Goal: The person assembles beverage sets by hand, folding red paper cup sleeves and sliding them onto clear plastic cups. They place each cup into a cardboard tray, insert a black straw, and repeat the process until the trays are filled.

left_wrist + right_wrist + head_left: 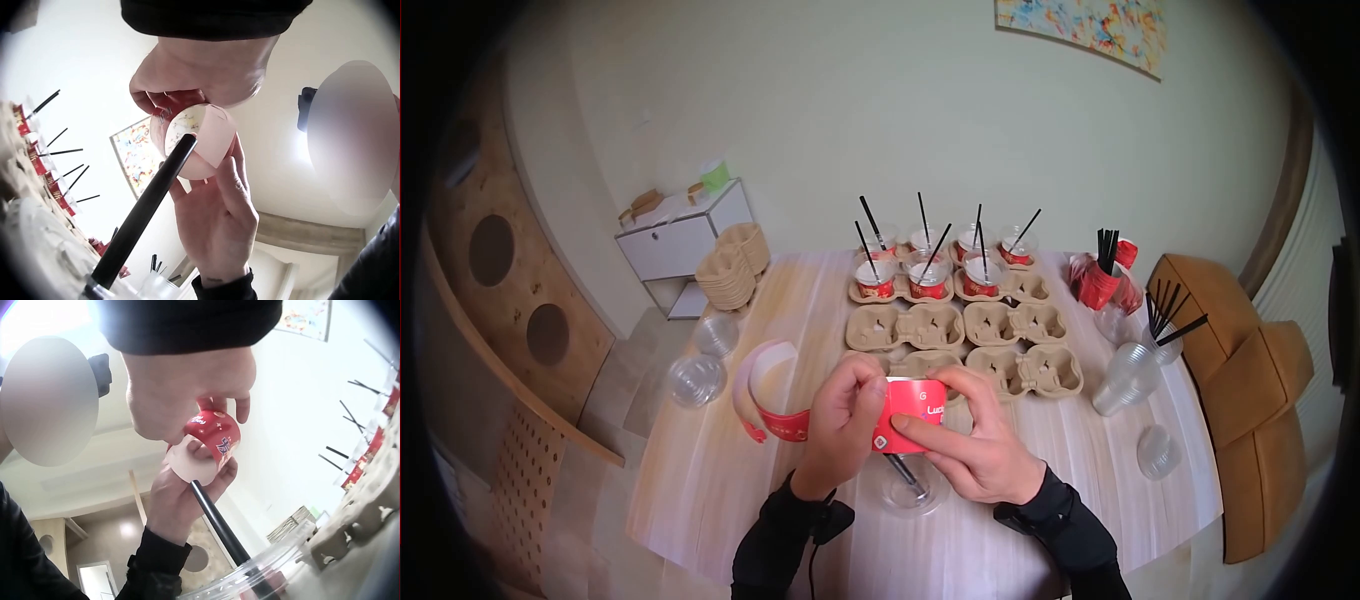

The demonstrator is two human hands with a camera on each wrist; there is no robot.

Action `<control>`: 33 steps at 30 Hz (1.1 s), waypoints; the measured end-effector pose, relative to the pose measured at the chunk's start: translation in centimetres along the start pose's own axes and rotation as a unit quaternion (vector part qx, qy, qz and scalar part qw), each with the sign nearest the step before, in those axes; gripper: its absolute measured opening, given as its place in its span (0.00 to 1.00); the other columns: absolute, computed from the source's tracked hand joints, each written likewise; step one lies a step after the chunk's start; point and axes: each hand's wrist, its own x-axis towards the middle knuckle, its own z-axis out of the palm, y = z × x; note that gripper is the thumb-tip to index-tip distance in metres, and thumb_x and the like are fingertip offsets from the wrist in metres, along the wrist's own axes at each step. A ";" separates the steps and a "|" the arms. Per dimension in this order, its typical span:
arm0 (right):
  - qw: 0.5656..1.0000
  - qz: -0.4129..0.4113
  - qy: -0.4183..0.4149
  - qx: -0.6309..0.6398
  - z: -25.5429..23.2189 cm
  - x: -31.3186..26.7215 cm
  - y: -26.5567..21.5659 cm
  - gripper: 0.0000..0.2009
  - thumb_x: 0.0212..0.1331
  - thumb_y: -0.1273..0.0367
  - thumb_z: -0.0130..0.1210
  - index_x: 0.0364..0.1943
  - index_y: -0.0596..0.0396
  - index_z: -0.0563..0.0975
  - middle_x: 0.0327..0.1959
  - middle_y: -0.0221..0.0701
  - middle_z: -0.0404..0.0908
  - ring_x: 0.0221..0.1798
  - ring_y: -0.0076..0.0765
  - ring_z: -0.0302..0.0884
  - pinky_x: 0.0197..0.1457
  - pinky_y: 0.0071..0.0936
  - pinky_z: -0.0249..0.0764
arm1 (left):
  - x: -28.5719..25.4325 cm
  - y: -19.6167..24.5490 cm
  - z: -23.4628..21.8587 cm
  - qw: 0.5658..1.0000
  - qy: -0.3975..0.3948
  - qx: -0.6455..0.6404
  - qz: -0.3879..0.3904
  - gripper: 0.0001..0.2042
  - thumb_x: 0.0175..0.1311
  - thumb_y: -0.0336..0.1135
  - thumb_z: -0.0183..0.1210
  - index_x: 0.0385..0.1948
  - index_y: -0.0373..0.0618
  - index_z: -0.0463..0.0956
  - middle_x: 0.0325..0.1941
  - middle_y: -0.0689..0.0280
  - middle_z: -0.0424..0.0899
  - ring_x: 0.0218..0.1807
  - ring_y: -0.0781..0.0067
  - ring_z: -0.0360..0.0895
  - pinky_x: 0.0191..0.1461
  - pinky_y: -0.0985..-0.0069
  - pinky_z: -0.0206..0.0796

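Both hands hold a red printed paper cup sleeve (908, 396), bent round into a ring, above the near part of the table. The left hand (840, 425) grips its left side with curled fingers. On the other side, the right hand (985, 450) pinches it, thumb across the front and fingers behind. The ring's white inside shows in the left wrist view, with an overlapping flap (217, 137). Directly below stands a clear plastic cup (294, 550) with a black straw (144, 212) leaning in it; the straw's tip comes close under the sleeve.
Curved red sleeves (785, 427) lie left of the hands, near clear plastic lids (697, 380). Cardboard cup carriers (880, 328) fill the middle, the far ones bearing sleeved cups (875, 285) with straws. Stacked carriers (730, 270) stand back left; stacked clear cups (1125, 385) lie right.
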 end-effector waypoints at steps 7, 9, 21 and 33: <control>0.994 0.018 0.102 0.014 0.8 -0.7 0.5 0.35 0.50 0.73 0.70 0.66 0.60 0.68 0.62 0.51 0.68 0.62 0.58 0.70 0.64 0.47 0.69 | 0.0 0.8 0.9 0.994 0.099 0.040 -0.002 0.18 0.71 0.28 0.53 0.58 0.38 0.60 0.52 0.60 0.69 0.52 0.71 0.70 0.59 0.72 0.66; 0.995 0.007 0.101 0.018 0.8 -0.9 0.9 0.38 0.49 0.73 0.71 0.67 0.61 0.66 0.63 0.51 0.67 0.63 0.58 0.69 0.64 0.47 0.69 | -0.2 1.7 0.9 0.998 0.045 0.037 -0.021 0.21 0.71 0.29 0.54 0.61 0.38 0.58 0.55 0.58 0.70 0.55 0.70 0.72 0.59 0.71 0.67; 0.957 0.159 -0.228 0.079 0.6 -1.7 -1.0 0.45 0.51 0.54 0.71 0.69 0.63 0.61 0.68 0.53 0.64 0.71 0.60 0.62 0.72 0.44 0.62 | 2.2 -1.1 -4.5 0.872 0.104 -0.448 -0.167 0.29 0.77 0.48 0.39 0.67 0.29 0.59 0.62 0.42 0.74 0.58 0.48 0.79 0.49 0.63 0.82; 0.969 0.189 -0.139 0.078 -0.2 -1.6 2.1 0.43 0.43 0.58 0.69 0.65 0.62 0.64 0.51 0.46 0.75 0.55 0.51 0.74 0.60 0.41 0.71 | 1.4 -2.7 -3.8 0.923 0.048 -0.339 -0.174 0.22 0.70 0.37 0.54 0.59 0.33 0.67 0.53 0.53 0.81 0.48 0.59 0.84 0.43 0.69 0.83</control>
